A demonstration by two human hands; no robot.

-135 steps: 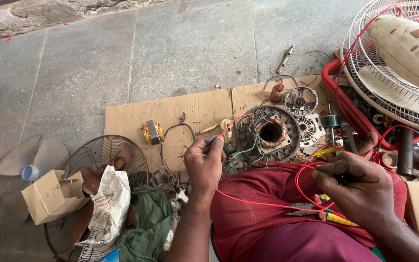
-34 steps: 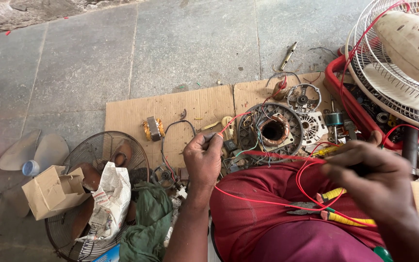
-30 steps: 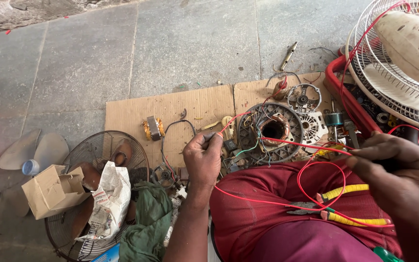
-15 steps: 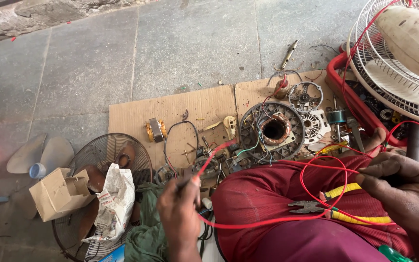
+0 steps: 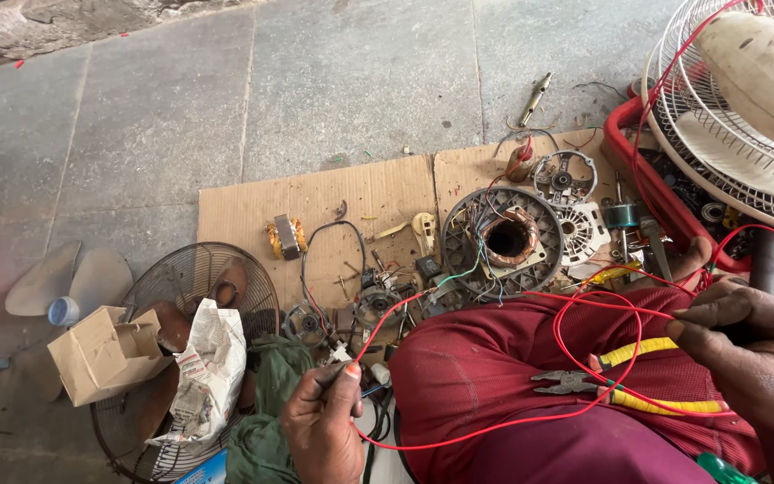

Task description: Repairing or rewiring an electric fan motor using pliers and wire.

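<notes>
Both ends of the red wire (image 5: 530,419) are in my fingers: left hand (image 5: 324,428) pinches one end at seven o'clock, right hand (image 5: 754,354) pinches the other at three. Its slack loops over my lap, unconnected. Pliers (image 5: 624,387) lie on my knee; the stator (image 5: 503,240) sits at twelve amid scattered parts.

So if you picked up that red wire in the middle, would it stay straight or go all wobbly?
Probably wobbly. The red wire already sags in loose loops between the left hand and the right hand, so it looks floppy. It is thin, so likely light. It drapes over the pliers on the lap and might snag them.
</notes>
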